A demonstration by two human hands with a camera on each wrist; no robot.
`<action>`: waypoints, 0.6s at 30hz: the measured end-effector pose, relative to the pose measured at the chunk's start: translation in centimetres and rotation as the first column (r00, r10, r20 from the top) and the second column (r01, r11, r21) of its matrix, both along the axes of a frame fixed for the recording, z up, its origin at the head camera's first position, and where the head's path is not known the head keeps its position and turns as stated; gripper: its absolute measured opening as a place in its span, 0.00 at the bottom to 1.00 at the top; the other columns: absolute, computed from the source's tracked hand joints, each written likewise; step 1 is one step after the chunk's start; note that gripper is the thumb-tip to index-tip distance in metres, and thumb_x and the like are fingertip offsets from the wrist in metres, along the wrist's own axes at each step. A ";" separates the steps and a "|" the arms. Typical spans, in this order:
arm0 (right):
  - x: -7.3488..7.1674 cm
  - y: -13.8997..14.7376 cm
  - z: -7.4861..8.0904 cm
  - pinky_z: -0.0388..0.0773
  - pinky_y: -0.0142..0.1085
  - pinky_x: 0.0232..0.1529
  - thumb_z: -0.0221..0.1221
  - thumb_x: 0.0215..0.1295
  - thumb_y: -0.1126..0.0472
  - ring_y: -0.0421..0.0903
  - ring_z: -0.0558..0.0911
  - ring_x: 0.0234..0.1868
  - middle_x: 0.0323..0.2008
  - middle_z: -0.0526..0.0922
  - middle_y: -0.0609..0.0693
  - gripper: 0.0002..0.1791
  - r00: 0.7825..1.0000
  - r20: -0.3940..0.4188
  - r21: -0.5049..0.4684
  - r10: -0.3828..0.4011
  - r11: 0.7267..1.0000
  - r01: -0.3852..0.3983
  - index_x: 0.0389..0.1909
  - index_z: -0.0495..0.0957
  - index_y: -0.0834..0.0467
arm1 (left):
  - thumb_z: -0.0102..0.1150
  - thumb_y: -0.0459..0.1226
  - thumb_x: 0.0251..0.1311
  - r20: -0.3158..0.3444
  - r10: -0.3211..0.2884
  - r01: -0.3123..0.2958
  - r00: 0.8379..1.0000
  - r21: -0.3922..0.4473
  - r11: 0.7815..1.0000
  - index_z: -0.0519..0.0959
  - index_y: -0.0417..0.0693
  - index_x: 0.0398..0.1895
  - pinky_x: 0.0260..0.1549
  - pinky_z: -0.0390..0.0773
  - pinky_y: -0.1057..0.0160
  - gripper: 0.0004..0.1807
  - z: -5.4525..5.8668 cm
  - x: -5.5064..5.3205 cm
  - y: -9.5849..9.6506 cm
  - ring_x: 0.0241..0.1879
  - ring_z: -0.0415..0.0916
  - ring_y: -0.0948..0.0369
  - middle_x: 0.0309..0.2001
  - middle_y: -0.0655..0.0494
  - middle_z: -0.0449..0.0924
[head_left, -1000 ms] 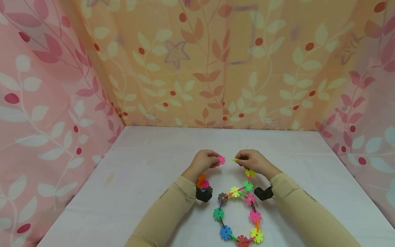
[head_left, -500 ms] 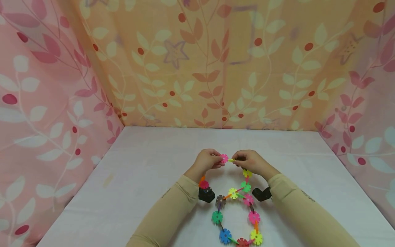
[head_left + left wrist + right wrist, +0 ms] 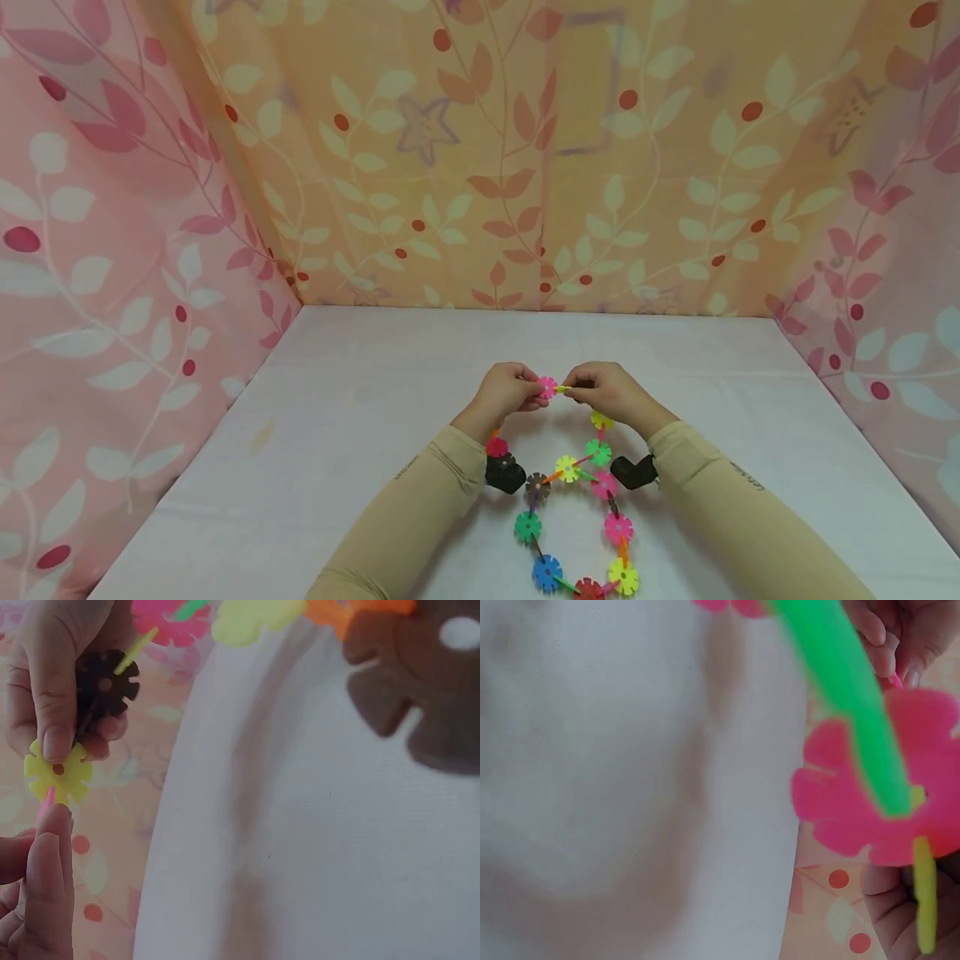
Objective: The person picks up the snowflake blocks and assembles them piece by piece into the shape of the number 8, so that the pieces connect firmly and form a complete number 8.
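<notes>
My left hand (image 3: 512,390) pinches a pink notched plastic disc (image 3: 548,387) by its edge. Facing it, my right hand (image 3: 611,390) holds a yellow notched disc (image 3: 60,776), its thumb pressing on the face. The pink disc's edge meets the yellow one's rim; how deeply they interlock I cannot tell. Beside the right-hand fingers sits a dark brown disc (image 3: 112,688), linked into a chain of coloured discs. From the right hand the chain runs down through a yellow disc (image 3: 602,419) and a green disc (image 3: 598,452) to a loop nearer the body.
The loop includes a blue disc (image 3: 547,573), a red disc (image 3: 588,590) and several others. More discs, one of them red (image 3: 497,447), show by the left wrist. Black wrist cameras hang under both sleeves. A white cloth covers the table (image 3: 360,367); patterned curtains stand around it.
The hands have come together: the pink disc moved right and the yellow one slightly left, so a gap between them has closed. In the last half second little has moved.
</notes>
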State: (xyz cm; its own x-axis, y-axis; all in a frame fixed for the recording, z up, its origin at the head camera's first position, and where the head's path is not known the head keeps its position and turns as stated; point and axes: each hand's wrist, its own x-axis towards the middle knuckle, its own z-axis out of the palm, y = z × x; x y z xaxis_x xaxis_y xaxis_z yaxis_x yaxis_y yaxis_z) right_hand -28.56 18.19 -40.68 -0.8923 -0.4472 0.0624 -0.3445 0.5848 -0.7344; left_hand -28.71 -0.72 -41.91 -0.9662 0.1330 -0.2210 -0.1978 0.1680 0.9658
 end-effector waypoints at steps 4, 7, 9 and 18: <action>0.0 -0.5 0.2 0.70 0.34 0.26 0.60 0.59 0.62 0.42 0.71 0.24 0.23 0.77 0.45 0.05 0.996 -0.080 0.017 0.028 0.999 -0.027 0.25 0.80 0.52 | 0.59 0.29 0.55 0.011 0.022 -0.022 1.000 0.026 0.999 0.76 0.36 0.29 0.28 0.80 0.62 0.03 0.1 0.2 0.0 0.21 0.80 0.60 0.25 0.47 0.80; -0.1 -0.6 0.1 0.69 0.33 0.24 0.60 0.59 0.62 0.41 0.70 0.23 0.21 0.74 0.44 0.06 0.993 -0.112 0.029 0.036 0.999 -0.033 0.23 0.79 0.52 | 0.58 0.29 0.55 0.034 0.024 -0.026 0.999 0.061 0.998 0.76 0.35 0.29 0.30 0.80 0.60 0.03 0.2 0.3 0.0 0.21 0.81 0.60 0.25 0.46 0.80; 0.0 -0.6 0.1 0.69 0.33 0.24 0.60 0.59 0.62 0.41 0.70 0.22 0.20 0.74 0.44 0.07 0.994 -0.107 0.032 0.037 0.999 -0.034 0.23 0.78 0.51 | 0.59 0.29 0.55 0.036 -0.001 -0.002 0.999 0.059 0.998 0.77 0.35 0.30 0.30 0.80 0.61 0.04 0.1 0.2 -0.1 0.22 0.81 0.59 0.25 0.46 0.81; -0.2 -0.4 -0.5 0.72 0.36 0.25 0.59 0.60 0.60 0.50 0.75 0.26 0.23 0.77 0.51 0.05 0.998 0.030 0.033 0.060 0.998 -0.061 0.29 0.77 0.57 | 0.64 0.40 0.53 -0.034 -0.224 0.200 0.974 -0.344 0.918 0.81 0.46 0.29 0.32 0.79 0.63 0.06 -0.8 -0.5 -4.2 0.31 0.79 0.56 0.30 0.53 0.81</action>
